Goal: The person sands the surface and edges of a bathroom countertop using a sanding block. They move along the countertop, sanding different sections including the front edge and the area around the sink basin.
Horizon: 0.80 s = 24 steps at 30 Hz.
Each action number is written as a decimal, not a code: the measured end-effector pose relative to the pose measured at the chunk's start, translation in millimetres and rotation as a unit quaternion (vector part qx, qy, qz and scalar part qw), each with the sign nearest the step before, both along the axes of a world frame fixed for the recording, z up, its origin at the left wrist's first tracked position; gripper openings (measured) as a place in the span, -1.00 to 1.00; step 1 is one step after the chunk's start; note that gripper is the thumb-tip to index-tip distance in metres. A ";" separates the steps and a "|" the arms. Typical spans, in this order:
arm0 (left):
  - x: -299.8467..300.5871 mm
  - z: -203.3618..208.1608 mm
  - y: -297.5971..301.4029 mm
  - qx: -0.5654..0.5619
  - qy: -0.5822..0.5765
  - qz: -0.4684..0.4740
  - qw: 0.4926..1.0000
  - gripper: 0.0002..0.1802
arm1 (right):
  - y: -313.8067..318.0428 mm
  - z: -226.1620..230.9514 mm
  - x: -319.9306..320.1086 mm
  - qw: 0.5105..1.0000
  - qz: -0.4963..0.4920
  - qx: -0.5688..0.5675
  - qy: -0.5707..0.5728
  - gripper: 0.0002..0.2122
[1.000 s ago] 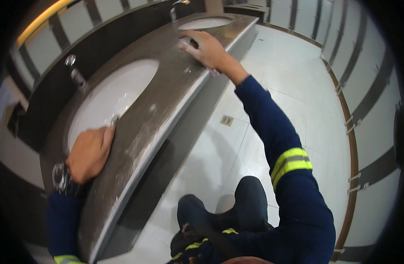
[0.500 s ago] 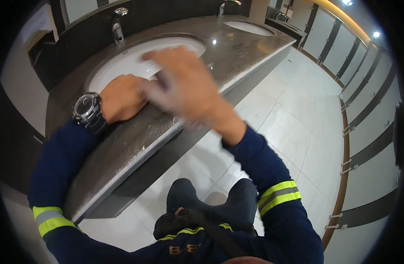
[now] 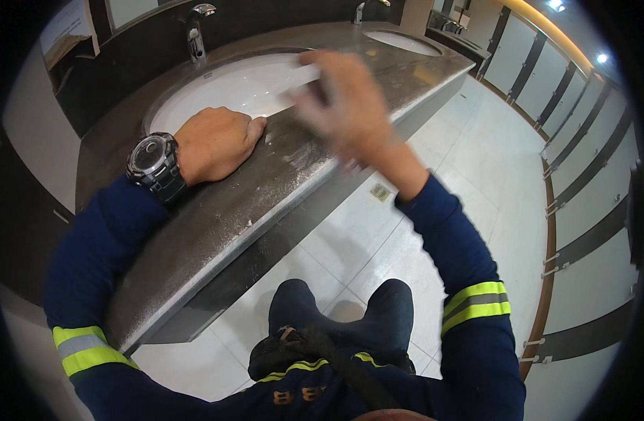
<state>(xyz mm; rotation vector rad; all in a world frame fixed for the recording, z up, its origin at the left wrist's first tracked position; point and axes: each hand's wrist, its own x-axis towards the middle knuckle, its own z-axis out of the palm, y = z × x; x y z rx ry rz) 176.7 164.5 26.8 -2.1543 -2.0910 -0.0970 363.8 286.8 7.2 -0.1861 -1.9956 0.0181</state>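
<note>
My left hand (image 3: 220,144), a black watch (image 3: 153,163) at its wrist, rests on the dark stone countertop (image 3: 188,242) beside the near sink's front rim. Its fingers are curled under, and whatever they may hold is hidden. Whitish marks and dust lie on the stone just right of its thumb. Over the counter's front part, to the right of the left hand, is my right hand (image 3: 357,112). Motion smears its fingers, so I cannot tell whether it holds anything. The white oval sink (image 3: 217,95) lies behind both hands.
A chrome faucet (image 3: 197,34) stands behind the near sink. Farther right are a second sink (image 3: 404,43) and its faucet (image 3: 359,12). Pale dust lines the counter's front edge. Stall doors (image 3: 592,210) run along the right, past a tiled floor (image 3: 469,182) with a drain (image 3: 380,191).
My right hand has moved right, away from my left hand, which it overlapped before. The left hand has shifted slightly right, and its thumb now shows fully. The view has shifted a little.
</note>
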 end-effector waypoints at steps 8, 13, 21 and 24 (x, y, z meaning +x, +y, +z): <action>-24.8 -18.6 -8.0 0.153 -0.043 -0.185 0.970 -0.35 | -40.7 -3.4 -18.3 0.996 0.058 0.073 0.004 -0.59; 2.7 2.4 2.3 0.017 0.044 -0.045 0.998 -0.47 | 26.6 3.7 17.1 0.994 -0.091 0.064 0.023 -0.60; 4.6 8.4 -5.9 0.011 0.013 -0.024 1.000 -0.39 | 39.9 6.8 16.5 0.999 -0.038 0.027 0.006 -0.58; 3.9 6.4 0.2 -0.004 0.013 -0.002 1.000 -0.38 | 32.4 6.7 9.3 0.998 -0.046 0.032 -0.008 -0.56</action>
